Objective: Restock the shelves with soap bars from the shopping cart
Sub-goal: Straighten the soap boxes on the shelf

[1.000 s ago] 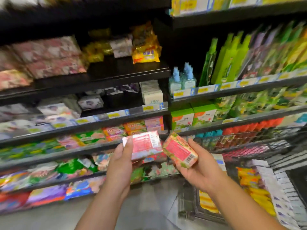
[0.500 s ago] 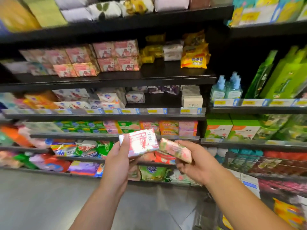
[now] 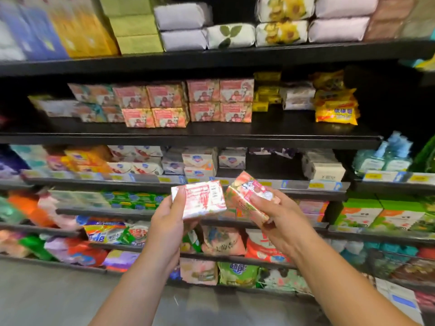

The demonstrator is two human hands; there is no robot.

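The head view looks at a run of black store shelves, with both forearms raised in front of them. The left hand (image 3: pixel 167 222) grips a pink-and-white soap bar (image 3: pixel 199 200) from below and behind, the thumb lying up its left edge and the fingers curled under it; the barcode side of the wrapper faces the camera. Just beside it, the right hand (image 3: pixel 283 221) holds a second soap bar (image 3: pixel 247 196), pink with a green edge, tilted so that one corner points up. Its fingers wrap over the right end of the pack. The two bars are very close at their inner edges, and the blur makes it hard to tell whether they actually touch.

Both bars are held in the air in front of the price-tag rail (image 3: pixel 294 184) of a middle shelf. Above them, a wide black shelf (image 3: pixel 188 139) carries stacked pink soap boxes (image 3: pixel 203 102) that seem to match the held ones in colour, with yellow packs (image 3: pixel 336 108) to their right. The top shelf holds wrapped tissue packs (image 3: pixel 231 35). Blue-capped bottles (image 3: pixel 386 157) stand at the right, and bright detergent bags (image 3: pixel 106 231) fill the lower shelves above the grey floor (image 3: pixel 47 292).
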